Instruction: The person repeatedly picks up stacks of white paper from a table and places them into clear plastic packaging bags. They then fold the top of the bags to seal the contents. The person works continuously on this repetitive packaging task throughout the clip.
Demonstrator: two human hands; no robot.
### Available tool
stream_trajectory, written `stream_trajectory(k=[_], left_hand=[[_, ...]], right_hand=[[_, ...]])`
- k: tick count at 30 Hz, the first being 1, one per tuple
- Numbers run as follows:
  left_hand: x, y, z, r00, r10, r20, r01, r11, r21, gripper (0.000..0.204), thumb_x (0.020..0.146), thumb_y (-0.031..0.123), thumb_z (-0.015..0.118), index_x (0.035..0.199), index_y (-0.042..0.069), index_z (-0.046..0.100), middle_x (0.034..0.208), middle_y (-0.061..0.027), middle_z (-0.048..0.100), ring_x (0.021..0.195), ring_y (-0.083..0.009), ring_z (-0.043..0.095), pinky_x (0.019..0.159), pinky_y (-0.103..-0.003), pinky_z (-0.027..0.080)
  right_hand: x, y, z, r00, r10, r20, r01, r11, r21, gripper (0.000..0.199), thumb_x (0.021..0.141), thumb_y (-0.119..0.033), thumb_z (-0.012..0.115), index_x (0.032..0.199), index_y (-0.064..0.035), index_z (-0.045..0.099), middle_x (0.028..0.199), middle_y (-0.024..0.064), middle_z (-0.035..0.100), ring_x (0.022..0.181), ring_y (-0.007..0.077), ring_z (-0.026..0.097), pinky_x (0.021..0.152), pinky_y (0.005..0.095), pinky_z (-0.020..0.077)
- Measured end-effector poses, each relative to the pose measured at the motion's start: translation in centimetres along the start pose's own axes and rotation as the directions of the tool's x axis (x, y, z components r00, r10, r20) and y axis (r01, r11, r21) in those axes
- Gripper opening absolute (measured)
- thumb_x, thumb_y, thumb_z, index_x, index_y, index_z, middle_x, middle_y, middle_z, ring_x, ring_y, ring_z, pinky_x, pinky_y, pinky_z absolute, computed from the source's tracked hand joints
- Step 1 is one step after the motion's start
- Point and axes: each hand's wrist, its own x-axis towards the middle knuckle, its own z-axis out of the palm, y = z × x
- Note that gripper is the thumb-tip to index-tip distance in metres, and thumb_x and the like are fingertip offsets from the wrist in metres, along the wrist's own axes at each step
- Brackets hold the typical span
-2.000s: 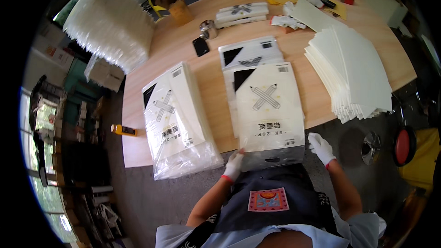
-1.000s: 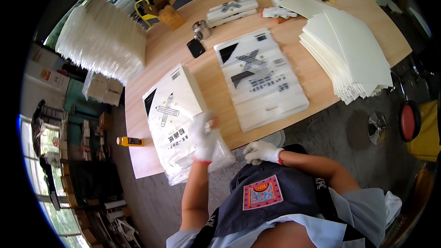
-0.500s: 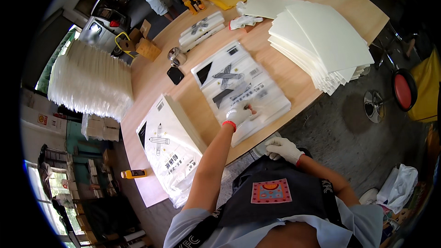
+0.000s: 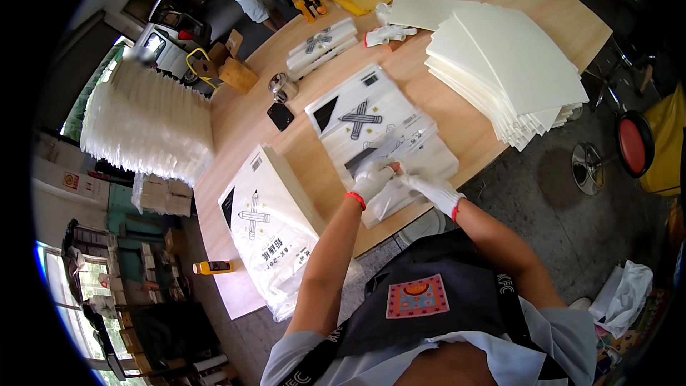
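A stack of clear plastic bags (image 4: pixel 357 93) printed with crossed pencils lies flat near the table's front edge. Its top plastic bag (image 4: pixel 414 139) is bent up at the near end. My left hand (image 4: pixel 371 180), in a white glove with bare fingertips showing, pinches that bag's near edge. Close beside it, my gloved right hand (image 4: pixel 433 190) has its fingers closed at the same edge; the fingertips of the two hands almost meet. To the left stands a filled pack (image 4: pixel 261 221) of thick white sheets in a similar printed bag.
Fanned white paper sheets (image 4: pixel 507 64) cover the table's right side. Behind the bags are a phone (image 4: pixel 280 116), a metal pot (image 4: pixel 283 88) and rolled bags (image 4: pixel 321 46). A tall stack of white packs (image 4: pixel 146 118) rises at left. An orange bottle (image 4: pixel 213 267) stands at the left edge.
My right hand has come up from my lap to the bag beside my left hand. The top bag's near end is now lifted and bent back. The whole view has shifted slightly.
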Motion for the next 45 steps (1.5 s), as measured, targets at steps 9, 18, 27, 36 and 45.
stream_trajectory(k=[9, 18, 27, 36, 45], left_hand=[[1.6, 1.3, -5.4, 0.971, 0.055, -0.234, -0.239, 0.099, -0.966, 0.012, 0.087, 0.001, 0.046, 0.093, 0.009, 0.053, 0.09, -0.006, 0.063, 0.065, -0.0131, 0.055, 0.066, -0.028, 0.048], [-4.5, 14.1, 3.3, 0.596, 0.77, -0.227, -0.732, 0.638, 0.24, 0.031, 0.066, -0.008, 0.051, 0.094, 0.002, 0.06, 0.087, -0.0095, 0.062, 0.078, -0.0202, 0.06, 0.064, -0.031, 0.049], [-9.5, 14.2, 7.2, 0.598, 0.801, -0.012, -0.773, 0.58, 0.257, 0.035, 0.067, -0.003, 0.06, 0.099, 0.008, 0.058, 0.083, -0.0122, 0.063, 0.071, -0.0289, 0.063, 0.06, -0.036, 0.049], [-0.3, 8.6, 4.7, 0.932, 0.304, -0.2, -0.353, 0.886, -0.3, 0.021, 0.09, 0.004, 0.052, 0.11, 0.001, 0.055, 0.095, -0.0048, 0.062, 0.072, -0.0093, 0.058, 0.055, -0.02, 0.045], [6.4, 16.3, 9.3, 0.928, 0.285, 0.24, -0.002, 0.648, -0.762, 0.037, 0.093, 0.022, 0.05, 0.124, 0.001, 0.048, 0.12, -0.0128, 0.056, 0.092, -0.0182, 0.06, 0.081, -0.033, 0.049]], right_hand=[[-1.1, -3.4, -6.6, 0.975, -0.155, -0.161, -0.029, 0.628, -0.778, 0.037, 0.087, -0.04, 0.048, 0.084, -0.0077, 0.066, 0.074, 0.0147, 0.064, 0.069, 0.028, 0.063, 0.066, 0.0401, 0.0485], [-4.1, -10.8, -4.0, 0.854, -0.518, 0.052, 0.408, 0.604, -0.684, 0.041, 0.083, -0.041, 0.055, 0.099, -0.004, 0.062, 0.092, 0.0149, 0.066, 0.086, 0.0281, 0.063, 0.075, 0.0384, 0.0484], [-3.6, -7.1, -3.3, 0.832, -0.502, 0.234, 0.422, 0.301, -0.855, 0.028, 0.082, -0.035, 0.058, 0.093, -0.0099, 0.063, 0.083, 0.0148, 0.063, 0.076, 0.0301, 0.06, 0.07, 0.0387, 0.0481], [-8.9, -15.3, -15.6, 0.527, -0.841, -0.126, -0.07, 0.105, -0.992, 0.036, 0.075, -0.031, 0.067, 0.104, -0.0127, 0.056, 0.105, 0.0071, 0.054, 0.098, 0.0252, 0.051, 0.08, 0.0406, 0.0421], [-6.8, -15.3, -21.9, 0.581, -0.801, 0.146, -0.087, -0.24, -0.967, 0.024, 0.084, -0.035, 0.053, 0.086, -0.0111, 0.057, 0.071, 0.0042, 0.06, 0.067, 0.0227, 0.06, 0.061, 0.036, 0.0473]])
